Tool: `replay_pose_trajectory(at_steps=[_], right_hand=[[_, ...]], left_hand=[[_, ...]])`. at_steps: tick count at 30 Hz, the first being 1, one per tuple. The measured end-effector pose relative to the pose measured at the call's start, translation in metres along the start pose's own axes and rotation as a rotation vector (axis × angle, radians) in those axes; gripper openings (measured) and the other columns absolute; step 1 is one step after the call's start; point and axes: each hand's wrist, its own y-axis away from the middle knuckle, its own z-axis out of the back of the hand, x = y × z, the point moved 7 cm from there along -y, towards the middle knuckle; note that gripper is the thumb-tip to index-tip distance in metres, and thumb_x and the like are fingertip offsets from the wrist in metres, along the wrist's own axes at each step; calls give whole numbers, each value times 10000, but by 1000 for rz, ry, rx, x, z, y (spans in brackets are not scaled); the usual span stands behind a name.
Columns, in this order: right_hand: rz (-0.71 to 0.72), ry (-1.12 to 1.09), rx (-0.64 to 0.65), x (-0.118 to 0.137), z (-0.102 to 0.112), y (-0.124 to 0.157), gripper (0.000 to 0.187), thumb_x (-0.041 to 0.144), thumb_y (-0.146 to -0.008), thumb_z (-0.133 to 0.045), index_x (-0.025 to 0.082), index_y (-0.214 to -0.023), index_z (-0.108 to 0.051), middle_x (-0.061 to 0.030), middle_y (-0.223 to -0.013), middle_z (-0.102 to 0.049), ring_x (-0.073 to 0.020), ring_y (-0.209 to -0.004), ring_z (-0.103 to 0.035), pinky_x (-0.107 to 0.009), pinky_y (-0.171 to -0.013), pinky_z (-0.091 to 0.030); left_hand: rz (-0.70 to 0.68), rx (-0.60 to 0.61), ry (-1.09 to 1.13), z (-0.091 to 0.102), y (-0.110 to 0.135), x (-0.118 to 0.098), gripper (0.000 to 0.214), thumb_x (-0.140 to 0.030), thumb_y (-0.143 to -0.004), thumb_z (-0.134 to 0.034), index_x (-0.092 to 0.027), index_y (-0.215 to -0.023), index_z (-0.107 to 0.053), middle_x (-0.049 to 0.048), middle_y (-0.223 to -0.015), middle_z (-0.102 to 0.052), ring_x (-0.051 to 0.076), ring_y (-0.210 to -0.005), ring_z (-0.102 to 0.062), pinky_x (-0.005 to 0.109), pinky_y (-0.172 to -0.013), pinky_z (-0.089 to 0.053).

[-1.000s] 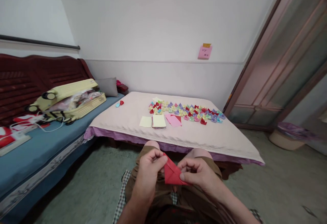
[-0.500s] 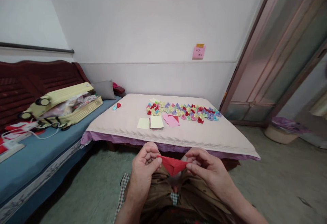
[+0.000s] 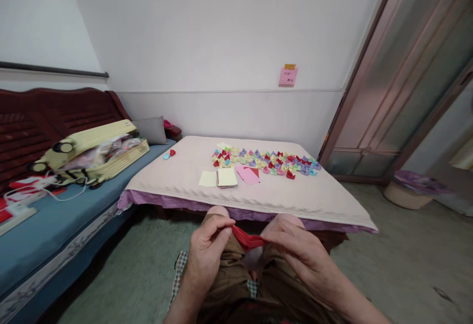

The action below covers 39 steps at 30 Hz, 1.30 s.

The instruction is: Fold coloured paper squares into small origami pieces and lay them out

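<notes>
A folded piece of red paper (image 3: 247, 239) is pinched between both my hands above my lap. My left hand (image 3: 208, 255) grips its left end with thumb and fingers closed. My right hand (image 3: 295, 252) presses its right end, fingers closed over it. The paper now shows as a narrow strip, seen nearly edge-on. Ahead on the low table (image 3: 177, 181) lie several small folded paper pieces (image 3: 264, 160) in many colours, a stack of square sheets (image 3: 226, 177), a yellow sheet (image 3: 208, 178) and pink and red sheets (image 3: 248, 173).
A blue-cushioned wooden sofa (image 3: 48, 225) runs along the left, bearing an open yellow suitcase (image 3: 92, 151) and a grey pillow (image 3: 151, 130). Two small paper pieces (image 3: 169, 154) sit at the table's left. A pink note (image 3: 288, 75) hangs on the wall. A glass door (image 3: 399, 97) stands right.
The red paper went from a flat triangle facing me to a narrow strip held edge-on. Both hands stayed pinched on it and rose slightly. The view swung a little to the right.
</notes>
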Motion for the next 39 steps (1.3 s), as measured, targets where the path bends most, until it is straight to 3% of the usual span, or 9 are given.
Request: replay_pose_trajectory(at_steps=[7, 13, 17, 22, 32, 35, 39], right_hand=[[114, 90, 5, 4, -5, 5, 355, 83, -883, -448, 245, -1141, -630, -50, -794, -626, -176, -714, -567, -300, -661, -437], [29, 91, 87, -1, -12, 5, 223, 122, -921, -443, 207, -1046, -606, -62, -834, -628, -173, -750, -566, -272, -646, -424], [73, 128, 71, 2, -13, 5, 210, 106, -928, -411, 202, -977, -591, -49, -797, -610, -161, -719, -544, -261, -617, -404], [171, 262, -7, 14, -12, 1, 199, 70, -887, -424, 189, -936, -577, -77, -920, -632, -187, -803, -530, -303, -691, -396], [128, 259, -33, 14, -22, -12, 139, 107, -904, -494, 185, -807, -554, -15, -718, -596, -160, -687, -486, -300, -686, -340], [94, 244, -49, 7, -23, -12, 113, 123, -900, -524, 190, -821, -569, -15, -728, -609, -163, -694, -489, -292, -684, -344], [60, 233, -85, 1, -23, -10, 82, 142, -894, -549, 190, -837, -583, -19, -730, -616, -171, -701, -499, -287, -674, -357]], left_hand=[[-4, -39, -69, 3, 1, -2, 121, -159, -828, -580, -202, -828, -693, 7, -782, -677, 150, -728, -609, 239, -678, -455], [-51, 20, -98, 0, -1, -6, 131, -155, -842, -555, -196, -802, -673, 15, -767, -671, 162, -749, -614, 246, -677, -451], [-57, 47, -121, -3, 0, -5, 144, -143, -844, -542, -193, -811, -674, 17, -771, -670, 168, -770, -616, 252, -698, -451], [-57, 122, -107, -14, 1, -7, 172, -99, -823, -526, -180, -811, -677, 19, -764, -674, 161, -741, -610, 252, -689, -443], [48, 275, -2, -38, 10, 1, 138, -116, -811, -538, -156, -748, -654, 15, -689, -637, 141, -677, -575, 239, -654, -425], [165, 279, 116, -41, 12, 9, 112, -169, -833, -537, -164, -880, -639, 21, -749, -662, 142, -700, -593, 238, -661, -446], [294, 325, 232, -47, 16, 14, 331, -159, -794, -582, -165, -1124, -572, 56, -896, -697, 165, -795, -636, 257, -712, -485]])
